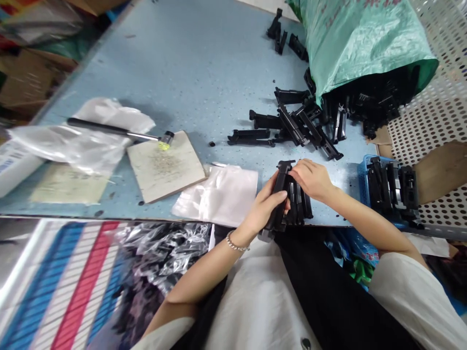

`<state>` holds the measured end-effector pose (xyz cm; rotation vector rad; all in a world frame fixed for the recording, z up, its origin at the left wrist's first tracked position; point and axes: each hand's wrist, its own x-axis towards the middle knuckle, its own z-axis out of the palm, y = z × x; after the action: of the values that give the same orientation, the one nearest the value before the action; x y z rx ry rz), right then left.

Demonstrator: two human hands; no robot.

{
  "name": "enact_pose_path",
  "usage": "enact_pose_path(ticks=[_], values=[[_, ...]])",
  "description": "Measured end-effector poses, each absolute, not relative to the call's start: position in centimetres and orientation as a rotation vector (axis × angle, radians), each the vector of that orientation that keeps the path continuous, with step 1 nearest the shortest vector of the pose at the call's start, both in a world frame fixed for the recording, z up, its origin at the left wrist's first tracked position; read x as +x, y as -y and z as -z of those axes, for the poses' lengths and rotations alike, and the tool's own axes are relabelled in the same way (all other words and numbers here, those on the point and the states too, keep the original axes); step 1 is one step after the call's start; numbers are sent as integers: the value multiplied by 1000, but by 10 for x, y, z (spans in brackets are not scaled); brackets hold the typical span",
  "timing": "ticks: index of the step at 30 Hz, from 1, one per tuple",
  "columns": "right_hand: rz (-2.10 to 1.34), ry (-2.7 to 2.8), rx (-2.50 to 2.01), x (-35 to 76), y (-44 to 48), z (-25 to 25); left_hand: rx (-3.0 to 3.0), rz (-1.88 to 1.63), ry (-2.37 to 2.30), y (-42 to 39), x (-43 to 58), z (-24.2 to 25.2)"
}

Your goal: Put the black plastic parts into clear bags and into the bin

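My left hand (265,205) wraps round the left side of a bundle of long black plastic parts (292,201) at the near edge of the blue table (189,68). My right hand (312,178) is curled over the top right of the same bundle. More loose black parts (292,127) lie just beyond, spilling from a green plastic sack (350,43) at the far right.
A blue basket (362,180) of black parts stands to the right. A flat clear plastic bag (219,194) lies left of my hands. Further left are a small hammer (120,131), a worn board (166,167) and crumpled plastic sheeting (83,138). Perforated white panel (434,112) at right.
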<state>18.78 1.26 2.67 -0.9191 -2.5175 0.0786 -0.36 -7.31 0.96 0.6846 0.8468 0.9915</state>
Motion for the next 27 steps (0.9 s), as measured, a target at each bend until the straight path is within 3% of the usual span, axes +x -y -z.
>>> enact_pose_path(ticks=[8, 15, 21, 27], values=[[-227, 2678, -758, 163, 55, -18, 616, -1140, -1105, 54, -11, -4], [-866, 2520, -1226, 158, 37, 4, 1087, -1273, -1401, 57, -26, 36], [-206, 2154, -1622, 176, -89, 25, 1089, -1091, -1515, 59, -18, 88], [-242, 2064, -1815, 182, -124, 38, 1262, -1077, -1484, 61, 9, 87]])
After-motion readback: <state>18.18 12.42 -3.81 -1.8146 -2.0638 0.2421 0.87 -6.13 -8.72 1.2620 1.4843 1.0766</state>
